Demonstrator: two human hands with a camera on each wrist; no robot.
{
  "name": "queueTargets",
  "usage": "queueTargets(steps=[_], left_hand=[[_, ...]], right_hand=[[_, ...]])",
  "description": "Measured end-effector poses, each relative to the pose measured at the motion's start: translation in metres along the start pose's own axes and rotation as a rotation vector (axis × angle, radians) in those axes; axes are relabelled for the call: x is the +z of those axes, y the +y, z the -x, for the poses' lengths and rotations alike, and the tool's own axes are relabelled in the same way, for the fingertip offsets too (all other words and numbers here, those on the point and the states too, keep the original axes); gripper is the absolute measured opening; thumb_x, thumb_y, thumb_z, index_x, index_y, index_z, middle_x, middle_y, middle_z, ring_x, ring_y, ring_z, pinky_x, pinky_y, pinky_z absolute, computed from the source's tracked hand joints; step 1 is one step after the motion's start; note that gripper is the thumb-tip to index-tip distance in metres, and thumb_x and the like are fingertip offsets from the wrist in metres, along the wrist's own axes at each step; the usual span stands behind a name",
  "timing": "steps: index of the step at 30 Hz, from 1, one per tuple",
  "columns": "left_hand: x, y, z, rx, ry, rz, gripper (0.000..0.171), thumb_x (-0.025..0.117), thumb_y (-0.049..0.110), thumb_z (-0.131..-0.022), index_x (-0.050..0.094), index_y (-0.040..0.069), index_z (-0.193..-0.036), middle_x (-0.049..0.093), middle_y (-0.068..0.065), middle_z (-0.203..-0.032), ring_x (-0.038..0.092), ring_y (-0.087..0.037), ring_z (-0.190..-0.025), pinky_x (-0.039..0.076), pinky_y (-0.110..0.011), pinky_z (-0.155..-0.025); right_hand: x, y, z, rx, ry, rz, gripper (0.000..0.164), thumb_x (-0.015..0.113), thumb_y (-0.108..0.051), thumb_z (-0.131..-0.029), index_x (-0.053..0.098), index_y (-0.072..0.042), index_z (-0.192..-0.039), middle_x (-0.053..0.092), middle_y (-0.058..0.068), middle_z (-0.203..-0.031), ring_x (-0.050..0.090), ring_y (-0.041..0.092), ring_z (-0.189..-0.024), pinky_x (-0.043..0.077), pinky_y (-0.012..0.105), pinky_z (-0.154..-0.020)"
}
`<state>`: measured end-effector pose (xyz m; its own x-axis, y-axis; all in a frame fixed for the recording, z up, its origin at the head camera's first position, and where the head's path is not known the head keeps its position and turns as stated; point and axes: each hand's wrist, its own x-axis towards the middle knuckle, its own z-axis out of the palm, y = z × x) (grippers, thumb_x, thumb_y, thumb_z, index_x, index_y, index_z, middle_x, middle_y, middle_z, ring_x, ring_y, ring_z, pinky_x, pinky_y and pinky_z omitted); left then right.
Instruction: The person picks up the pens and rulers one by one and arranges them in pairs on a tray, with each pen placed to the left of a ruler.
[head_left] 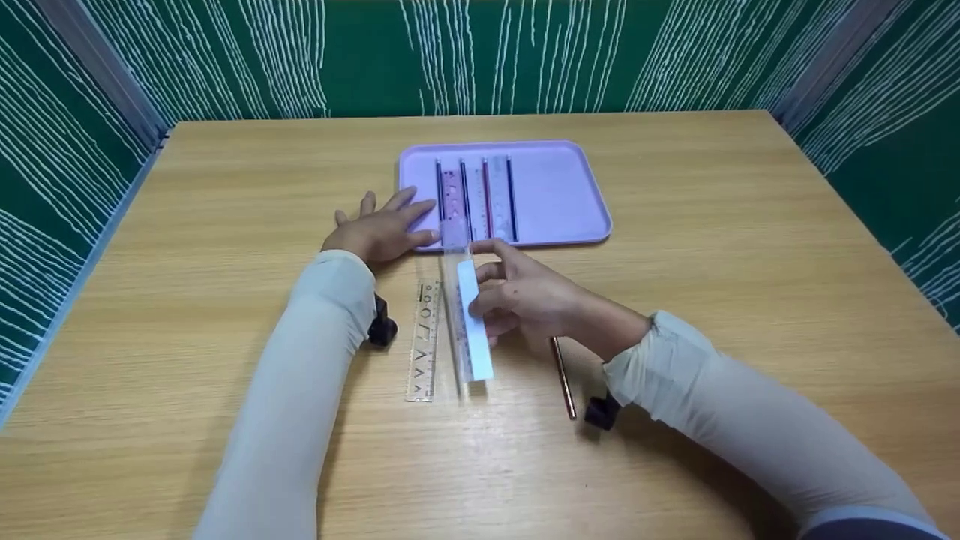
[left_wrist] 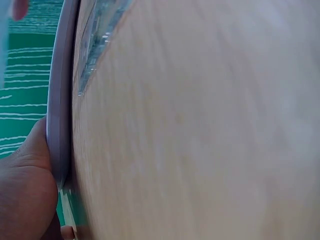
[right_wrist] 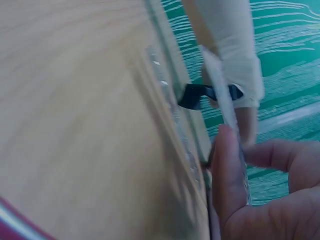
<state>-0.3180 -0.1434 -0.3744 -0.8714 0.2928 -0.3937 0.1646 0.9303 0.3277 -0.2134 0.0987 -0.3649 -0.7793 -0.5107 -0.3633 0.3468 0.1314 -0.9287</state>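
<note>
A clear plastic ruler point(head_left: 474, 330) is pinched between the thumb and fingers of my right hand point(head_left: 525, 296), and light glares off its face. Its far end overlaps the front edge of the purple tray point(head_left: 559, 199). The right wrist view shows this ruler point(right_wrist: 220, 82) edge-on, raised off the table. My left hand point(head_left: 379, 229), fingers spread, rests at the tray's front left corner. On the tray lie a pink ruler point(head_left: 452, 191), two clear rulers and several slim pencils point(head_left: 512, 199), side by side.
Another clear ruler point(head_left: 424, 341), with cut-out shapes, lies on the wooden table point(head_left: 187, 300) between my forearms. A reddish-brown pencil point(head_left: 564, 379) lies by my right wrist. Green walls with white streaks point(head_left: 367, 60) surround the table's back and sides.
</note>
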Motion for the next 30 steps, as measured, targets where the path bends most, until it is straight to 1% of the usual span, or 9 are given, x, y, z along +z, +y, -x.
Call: queueTargets(steps=[2,5,8,10,12,16,21,25,30], left_hand=[[0.0,0.0,0.0,-0.004,0.002,0.004,0.071,0.036,0.075,-0.097,0.01,0.053,-0.16,-0.011,0.016,-0.172,-0.02,-0.045,-0.155,-0.014,-0.081,-0.113],[0.0,0.0,-0.001,-0.01,0.0,0.001,0.071,0.035,0.076,-0.097,0.01,0.054,-0.16,-0.012,0.016,-0.172,-0.02,-0.044,-0.155,-0.015,-0.08,-0.113],[0.0,0.0,0.0,-0.014,-0.004,0.0,0.071,0.035,0.076,-0.097,0.01,0.054,-0.159,-0.013,0.016,-0.172,-0.021,-0.044,-0.155,-0.015,-0.08,-0.113],[0.0,0.0,0.0,-0.012,-0.006,-0.001,0.071,0.035,0.075,-0.097,0.01,0.054,-0.16,-0.012,0.016,-0.172,-0.02,-0.044,-0.155,-0.015,-0.08,-0.113],[0.0,0.0,0.001,-0.011,-0.006,-0.002,0.07,0.036,0.075,-0.098,0.01,0.054,-0.16,-0.012,0.016,-0.172,-0.02,-0.044,-0.155,-0.014,-0.08,-0.113],[0.0,0.0,0.001,-0.005,-0.005,-0.005,0.07,0.036,0.073,-0.099,0.01,0.053,-0.16,-0.012,0.016,-0.172,-0.02,-0.044,-0.155,-0.014,-0.08,-0.113],[0.0,0.0,0.001,-0.015,-0.007,0.004,0.07,0.037,0.073,-0.098,0.01,0.054,-0.16,-0.013,0.016,-0.172,-0.022,-0.043,-0.155,-0.015,-0.08,-0.114],[0.0,0.001,0.001,-0.025,-0.012,0.005,0.07,0.037,0.073,-0.098,0.009,0.054,-0.159,-0.013,0.017,-0.172,-0.023,-0.043,-0.155,-0.016,-0.079,-0.114],[-0.001,0.001,0.001,-0.022,-0.015,0.014,0.069,0.037,0.073,-0.098,0.009,0.055,-0.159,-0.013,0.017,-0.171,-0.023,-0.043,-0.155,-0.017,-0.079,-0.113]], right_hand=[[-0.006,-0.003,0.002,-0.019,0.0,0.021,0.086,0.066,0.012,-0.08,0.03,-0.019,-0.152,0.052,0.016,-0.13,0.067,0.03,-0.092,0.064,0.041,-0.073],[-0.016,-0.007,0.002,-0.048,0.013,0.042,0.077,0.066,0.009,-0.085,0.033,-0.015,-0.151,0.051,0.016,-0.132,0.068,0.029,-0.093,0.065,0.04,-0.076],[-0.025,-0.008,0.001,-0.066,0.04,0.047,0.066,0.065,0.003,-0.092,0.036,-0.014,-0.149,0.053,0.013,-0.131,0.068,0.027,-0.088,0.065,0.036,-0.068],[-0.03,-0.007,-0.001,-0.072,0.062,0.044,0.064,0.064,0.0,-0.095,0.036,-0.015,-0.15,0.053,0.012,-0.129,0.068,0.026,-0.085,0.064,0.033,-0.063],[-0.035,-0.007,-0.002,-0.07,0.091,0.041,0.064,0.063,-0.002,-0.096,0.034,-0.016,-0.152,0.052,0.011,-0.129,0.067,0.024,-0.085,0.063,0.031,-0.061],[-0.046,-0.006,-0.007,-0.082,0.157,0.051,0.063,0.061,-0.004,-0.098,0.033,-0.015,-0.154,0.051,0.01,-0.128,0.065,0.021,-0.082,0.062,0.029,-0.061],[-0.061,-0.006,-0.015,-0.119,0.239,0.043,0.058,0.058,-0.005,-0.1,0.035,-0.014,-0.153,0.05,0.008,-0.125,0.062,0.017,-0.076,0.059,0.027,-0.057],[-0.073,-0.007,-0.022,-0.129,0.286,0.028,0.055,0.055,-0.005,-0.102,0.036,-0.013,-0.153,0.049,0.008,-0.124,0.061,0.019,-0.077,0.058,0.028,-0.055],[-0.085,-0.008,-0.029,-0.126,0.33,0.086,0.054,0.053,-0.006,-0.103,0.035,-0.011,-0.154,0.049,0.008,-0.123,0.06,0.02,-0.08,0.056,0.027,-0.055]])
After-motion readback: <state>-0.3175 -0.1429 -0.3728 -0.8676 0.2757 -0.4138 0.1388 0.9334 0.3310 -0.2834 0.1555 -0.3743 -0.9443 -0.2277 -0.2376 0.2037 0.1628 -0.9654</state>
